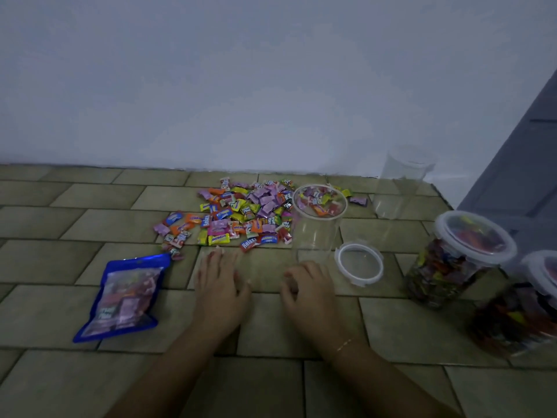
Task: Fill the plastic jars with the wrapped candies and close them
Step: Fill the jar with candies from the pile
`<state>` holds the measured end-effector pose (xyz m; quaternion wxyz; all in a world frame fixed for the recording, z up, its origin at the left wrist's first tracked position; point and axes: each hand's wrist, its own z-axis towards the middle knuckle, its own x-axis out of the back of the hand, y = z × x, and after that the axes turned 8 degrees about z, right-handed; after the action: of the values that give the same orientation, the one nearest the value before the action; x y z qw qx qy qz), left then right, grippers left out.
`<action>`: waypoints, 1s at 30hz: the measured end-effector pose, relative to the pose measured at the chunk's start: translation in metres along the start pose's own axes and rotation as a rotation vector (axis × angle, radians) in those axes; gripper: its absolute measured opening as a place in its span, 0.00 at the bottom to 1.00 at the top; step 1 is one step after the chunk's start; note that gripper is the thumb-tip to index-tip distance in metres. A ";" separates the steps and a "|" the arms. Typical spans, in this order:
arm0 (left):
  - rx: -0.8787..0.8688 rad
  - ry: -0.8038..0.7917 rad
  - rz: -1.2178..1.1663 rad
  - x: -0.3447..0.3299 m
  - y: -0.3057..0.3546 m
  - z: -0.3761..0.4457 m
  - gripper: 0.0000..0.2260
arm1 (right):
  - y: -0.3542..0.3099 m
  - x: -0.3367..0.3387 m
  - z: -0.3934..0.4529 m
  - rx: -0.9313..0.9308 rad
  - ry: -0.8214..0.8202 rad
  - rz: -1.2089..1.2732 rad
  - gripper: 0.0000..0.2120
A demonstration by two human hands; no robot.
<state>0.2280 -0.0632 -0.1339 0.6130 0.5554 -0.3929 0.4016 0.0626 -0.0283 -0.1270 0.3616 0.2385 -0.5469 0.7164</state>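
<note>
A heap of wrapped candies (241, 215) lies on the tiled floor near the wall. Right of it stands an open clear plastic jar (316, 233); it looks empty, and I see candies through its mouth. Its clear lid (359, 264) lies flat on the floor beside it. My left hand (221, 285) reaches forward with straight fingers, just short of the heap. My right hand (310, 288) hovers in front of the jar with loosely curled fingers and holds nothing. Two filled, lidded jars (452, 267) (524, 315) stand at the right.
A blue candy bag (120, 297) lies at the left on the floor. Another empty clear jar (398, 182) with a lid on stands by the wall at the back right. A grey door or panel (524, 152) rises at the far right.
</note>
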 end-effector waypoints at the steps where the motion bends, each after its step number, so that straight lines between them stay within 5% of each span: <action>1: 0.005 -0.013 0.047 -0.001 -0.003 0.000 0.30 | -0.004 -0.005 0.004 -0.002 -0.061 0.025 0.12; 4: -0.003 -0.035 0.188 -0.002 -0.016 0.005 0.32 | -0.017 -0.020 0.020 -0.023 -0.214 0.044 0.19; 10: -0.073 -0.026 0.336 -0.003 -0.028 0.032 0.36 | -0.027 -0.051 0.056 -0.051 -0.229 -0.049 0.27; 14: -0.168 -0.024 0.391 -0.001 -0.029 0.066 0.27 | -0.026 -0.072 0.087 0.008 -0.154 -0.173 0.27; 20: -0.356 -0.042 0.469 -0.004 -0.033 0.101 0.27 | -0.020 -0.085 0.107 -0.157 -0.091 -0.287 0.28; 24: -0.371 -0.046 0.437 -0.008 -0.034 0.105 0.34 | -0.019 -0.086 0.108 -0.202 -0.098 -0.326 0.33; 30: -0.372 -0.050 0.435 -0.006 -0.033 0.103 0.27 | -0.019 -0.090 0.107 -0.207 -0.020 -0.311 0.31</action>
<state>0.2526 -0.1680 -0.1433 0.5939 0.3458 -0.5847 0.4311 0.1280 -0.1510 -0.1506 0.4851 0.2890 -0.5780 0.5892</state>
